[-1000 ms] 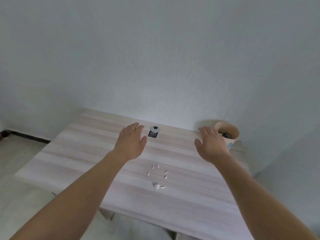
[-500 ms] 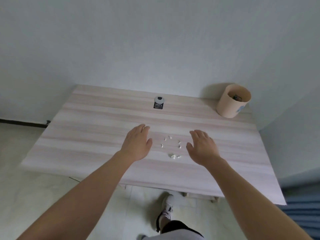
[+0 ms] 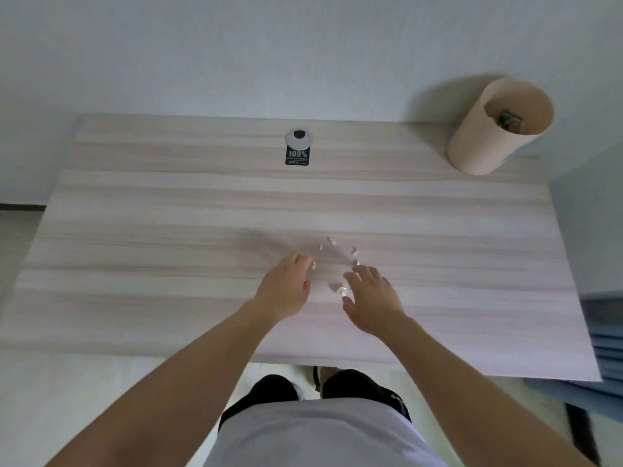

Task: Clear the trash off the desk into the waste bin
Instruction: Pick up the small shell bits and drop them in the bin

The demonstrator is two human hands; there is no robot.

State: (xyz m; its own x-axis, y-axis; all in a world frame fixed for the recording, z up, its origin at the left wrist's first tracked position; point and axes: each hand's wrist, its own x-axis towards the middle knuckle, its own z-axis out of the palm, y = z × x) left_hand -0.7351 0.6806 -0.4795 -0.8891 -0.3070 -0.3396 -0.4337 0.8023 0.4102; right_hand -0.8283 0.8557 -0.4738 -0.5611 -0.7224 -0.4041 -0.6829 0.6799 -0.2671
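Several small white scraps of trash (image 3: 332, 240) lie in a loose ring on the pale wooden desk (image 3: 168, 230), with a small clump (image 3: 341, 290) at the near side. My left hand (image 3: 285, 288) hovers open just left of the ring, palm down. On the ring's near right, my right hand (image 3: 372, 298) is open with spread fingers, its thumb beside the clump. Neither hand holds anything. The tan cylindrical waste bin (image 3: 488, 136) stands at the desk's far right corner, with something dark inside.
A round metal cable grommet (image 3: 299, 138) with a black label (image 3: 297, 156) below it sits at the desk's far middle. A white wall runs behind the desk. Blue fabric (image 3: 606, 348) lies off the right edge. My legs and shoes show below the near edge.
The view has tipped down and closer to the desk. Both hands have come together toward the scraps, the right hand now reaching the clump.
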